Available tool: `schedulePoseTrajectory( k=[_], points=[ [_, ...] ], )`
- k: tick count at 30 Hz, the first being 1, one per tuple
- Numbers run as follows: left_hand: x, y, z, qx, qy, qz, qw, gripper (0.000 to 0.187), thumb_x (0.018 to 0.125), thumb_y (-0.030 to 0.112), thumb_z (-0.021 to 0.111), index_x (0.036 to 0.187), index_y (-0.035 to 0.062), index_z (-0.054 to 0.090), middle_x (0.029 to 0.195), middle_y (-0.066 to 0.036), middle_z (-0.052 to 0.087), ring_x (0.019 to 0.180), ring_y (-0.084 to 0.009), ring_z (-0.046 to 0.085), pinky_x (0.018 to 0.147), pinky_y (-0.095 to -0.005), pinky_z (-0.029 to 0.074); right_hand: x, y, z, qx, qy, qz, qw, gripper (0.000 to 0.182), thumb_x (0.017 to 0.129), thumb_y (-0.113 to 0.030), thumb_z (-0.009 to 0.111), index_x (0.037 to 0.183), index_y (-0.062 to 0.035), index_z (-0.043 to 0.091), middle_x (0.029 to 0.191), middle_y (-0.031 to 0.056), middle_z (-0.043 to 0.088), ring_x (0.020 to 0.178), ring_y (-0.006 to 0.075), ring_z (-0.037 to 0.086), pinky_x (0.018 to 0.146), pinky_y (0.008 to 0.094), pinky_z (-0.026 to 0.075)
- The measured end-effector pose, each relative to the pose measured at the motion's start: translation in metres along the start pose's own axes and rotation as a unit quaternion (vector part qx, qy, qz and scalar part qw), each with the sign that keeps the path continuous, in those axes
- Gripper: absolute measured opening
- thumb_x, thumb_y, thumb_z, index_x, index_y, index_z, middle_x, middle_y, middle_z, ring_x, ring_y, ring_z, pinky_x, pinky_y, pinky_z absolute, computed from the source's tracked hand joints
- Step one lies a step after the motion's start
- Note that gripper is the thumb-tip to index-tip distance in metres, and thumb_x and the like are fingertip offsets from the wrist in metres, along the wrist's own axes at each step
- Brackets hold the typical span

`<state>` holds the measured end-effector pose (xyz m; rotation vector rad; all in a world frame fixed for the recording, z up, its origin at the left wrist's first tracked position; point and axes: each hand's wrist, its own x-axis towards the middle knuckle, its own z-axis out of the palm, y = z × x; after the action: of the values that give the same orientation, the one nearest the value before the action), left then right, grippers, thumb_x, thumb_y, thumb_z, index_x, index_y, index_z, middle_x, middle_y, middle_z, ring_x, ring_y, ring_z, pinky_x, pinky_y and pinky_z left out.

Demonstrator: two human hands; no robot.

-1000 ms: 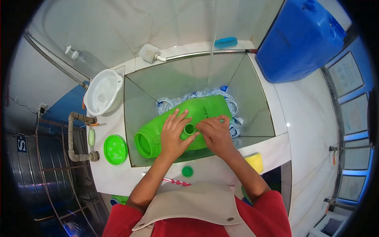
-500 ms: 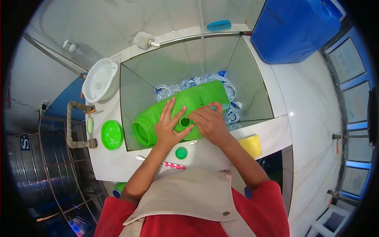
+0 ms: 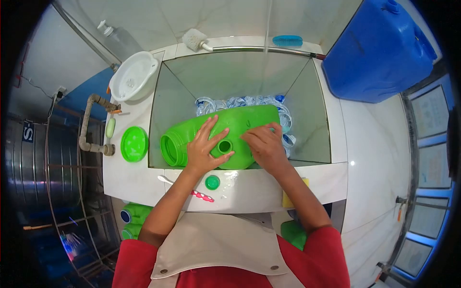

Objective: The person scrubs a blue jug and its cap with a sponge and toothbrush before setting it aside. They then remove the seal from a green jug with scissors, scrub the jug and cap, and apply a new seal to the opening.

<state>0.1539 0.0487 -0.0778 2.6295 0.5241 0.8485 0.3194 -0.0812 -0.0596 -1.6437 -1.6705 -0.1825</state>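
Observation:
A large green plastic jug [image 3: 261,115] lies on its side in the tiled sink [image 3: 240,72]. Its wide threaded mouth faces left, and a small spout opening points toward me. My left hand [image 3: 204,151] rests on the jug left of that spout, fingers spread and thumb below it. On the jug's right part, my right hand [image 3: 264,144] has its fingers bent and pinched together against the surface. Whatever it may hold is hidden. Dark marks show on the jug just above these fingers. Behind the jug, clear and blue plastic rings or scraps [image 3: 240,101] lie in the sink.
A green lid [image 3: 134,144] and white basin [image 3: 132,84] sit on the left ledge. In front are a small green cap [image 3: 212,182] and a pink-handled brush [image 3: 201,196]. A blue jerrycan [image 3: 379,53] stands at right; a thin water stream [image 3: 267,29] falls at the back.
The view has shifted with my head. My right hand has moved slightly away from the spout along the jug; my left hand stays beside the spout.

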Motion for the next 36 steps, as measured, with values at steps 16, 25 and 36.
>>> schedulePoseTrajectory(
  k=[16,25,36],
  points=[
    [-0.001,0.011,0.001,-0.021,0.042,-0.058,0.997,0.047,0.064,0.037,0.077,0.107,0.0206,0.069,0.132,-0.008,0.053,0.12,-0.0329,0.052,0.089,-0.04,0.049,0.015,-0.001,-0.008,-0.016,-0.086,-0.146,0.985,0.02,0.072,-0.01,0.062,0.092,-0.0098,0.059,0.081,-0.0007,0.052,0.081,0.0139,0.054,0.086,0.0357,0.035],
    [-0.003,0.011,0.001,-0.017,0.046,-0.068,0.996,0.046,0.063,0.038,0.077,0.107,0.025,0.069,0.133,-0.005,0.053,0.119,-0.031,0.052,0.084,-0.0391,0.052,0.015,0.002,-0.005,-0.01,-0.086,-0.154,0.984,0.026,0.069,-0.007,0.064,0.095,-0.01,0.06,0.086,-0.001,0.056,0.085,0.0149,0.056,0.085,0.0371,0.035],
    [-0.004,0.011,-0.002,-0.005,0.026,-0.06,0.998,0.053,0.066,0.05,0.074,0.11,0.0226,0.067,0.134,-0.007,0.051,0.121,-0.0314,0.051,0.085,-0.0392,0.051,0.023,0.006,-0.008,-0.046,-0.054,-0.149,0.986,0.023,0.069,-0.007,0.063,0.092,-0.0104,0.062,0.084,-0.0019,0.058,0.083,0.0139,0.057,0.083,0.0355,0.034]
  ],
)
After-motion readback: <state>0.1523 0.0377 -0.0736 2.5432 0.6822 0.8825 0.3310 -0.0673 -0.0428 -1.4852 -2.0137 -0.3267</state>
